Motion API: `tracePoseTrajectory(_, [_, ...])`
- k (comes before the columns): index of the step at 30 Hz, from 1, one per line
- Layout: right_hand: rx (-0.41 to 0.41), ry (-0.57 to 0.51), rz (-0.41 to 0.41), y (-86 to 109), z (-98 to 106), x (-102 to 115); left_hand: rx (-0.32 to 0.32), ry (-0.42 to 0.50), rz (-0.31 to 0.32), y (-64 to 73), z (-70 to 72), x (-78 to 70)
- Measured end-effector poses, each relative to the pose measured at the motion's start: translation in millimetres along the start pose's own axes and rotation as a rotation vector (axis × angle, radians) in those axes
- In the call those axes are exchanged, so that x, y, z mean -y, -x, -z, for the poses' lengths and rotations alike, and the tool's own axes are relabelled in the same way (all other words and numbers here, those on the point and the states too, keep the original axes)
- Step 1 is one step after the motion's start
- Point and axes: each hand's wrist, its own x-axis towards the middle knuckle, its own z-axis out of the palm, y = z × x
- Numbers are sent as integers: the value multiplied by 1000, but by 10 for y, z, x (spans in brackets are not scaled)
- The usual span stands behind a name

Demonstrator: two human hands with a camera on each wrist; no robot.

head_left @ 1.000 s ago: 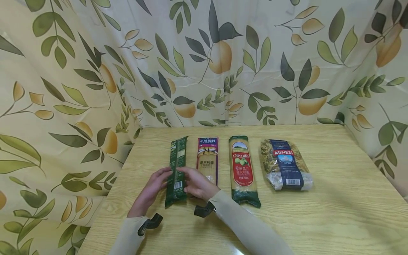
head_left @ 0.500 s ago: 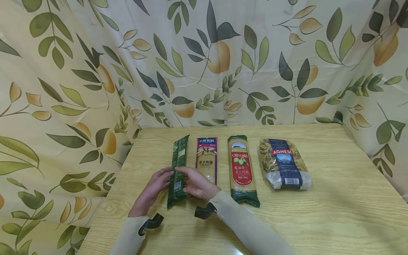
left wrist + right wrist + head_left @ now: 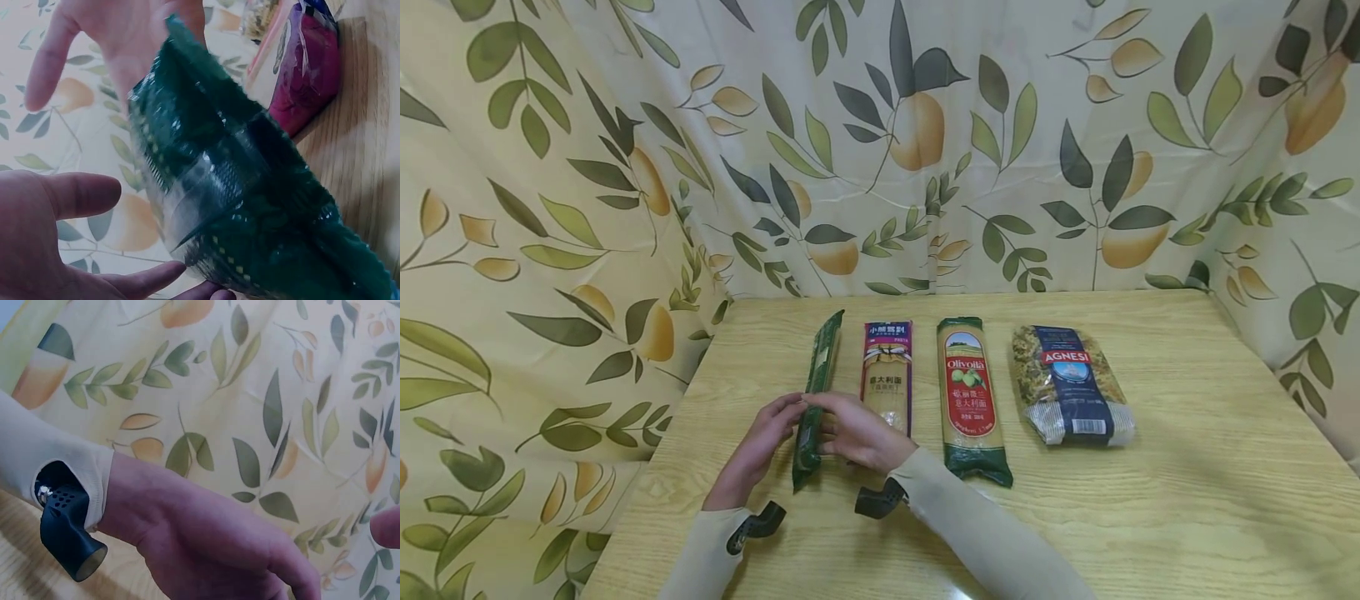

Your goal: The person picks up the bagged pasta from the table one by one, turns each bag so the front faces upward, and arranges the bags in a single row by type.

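Observation:
A long green packet (image 3: 823,358), apparently pasta, stands tipped on its long edge between the two hands. The left hand (image 3: 770,432) is at its left side; in the left wrist view its thumb points free of the packet, while extended fingertips (image 3: 156,278) touch the lower edge. From the right, the right hand (image 3: 863,433) reaches against the packet, one digit passing over its top edge. Its thumb (image 3: 47,75) stretches away from the packet in the left wrist view, and its other fingers are partly hidden behind the wrapper.
Right of the green packet lie a purple-edged spaghetti packet (image 3: 887,367), an Olivoilà spaghetti packet (image 3: 972,400) and an Agnesi pasta bag (image 3: 1072,387). They rest on a wooden table (image 3: 1195,500) with a leaf-patterned curtain (image 3: 880,150) behind and at both sides.
The green packet has turned from lying nearly flat, barcode side up, onto its long edge. Both hands have stayed near it, the right shifting slightly left. The other packets have not moved.

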Motion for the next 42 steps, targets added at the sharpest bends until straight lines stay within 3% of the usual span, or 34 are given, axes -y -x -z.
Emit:
tracePoseTrajectory(15, [12, 90, 19, -55, -109, -20, -16, -45, -13, 13, 48, -23])
tracePoseTrajectory(21, [44, 189, 50, -75, -137, -28, 3, -51, -9, 23, 77, -5])
tracePoseTrajectory(30, [74, 256, 68, -100, -159, -81, 28, -21, -8, 37, 127, 44])
tracePoseTrajectory(42, [84, 264, 70, -139, -187, -90, 29, 3, 2, 18, 175, 101])
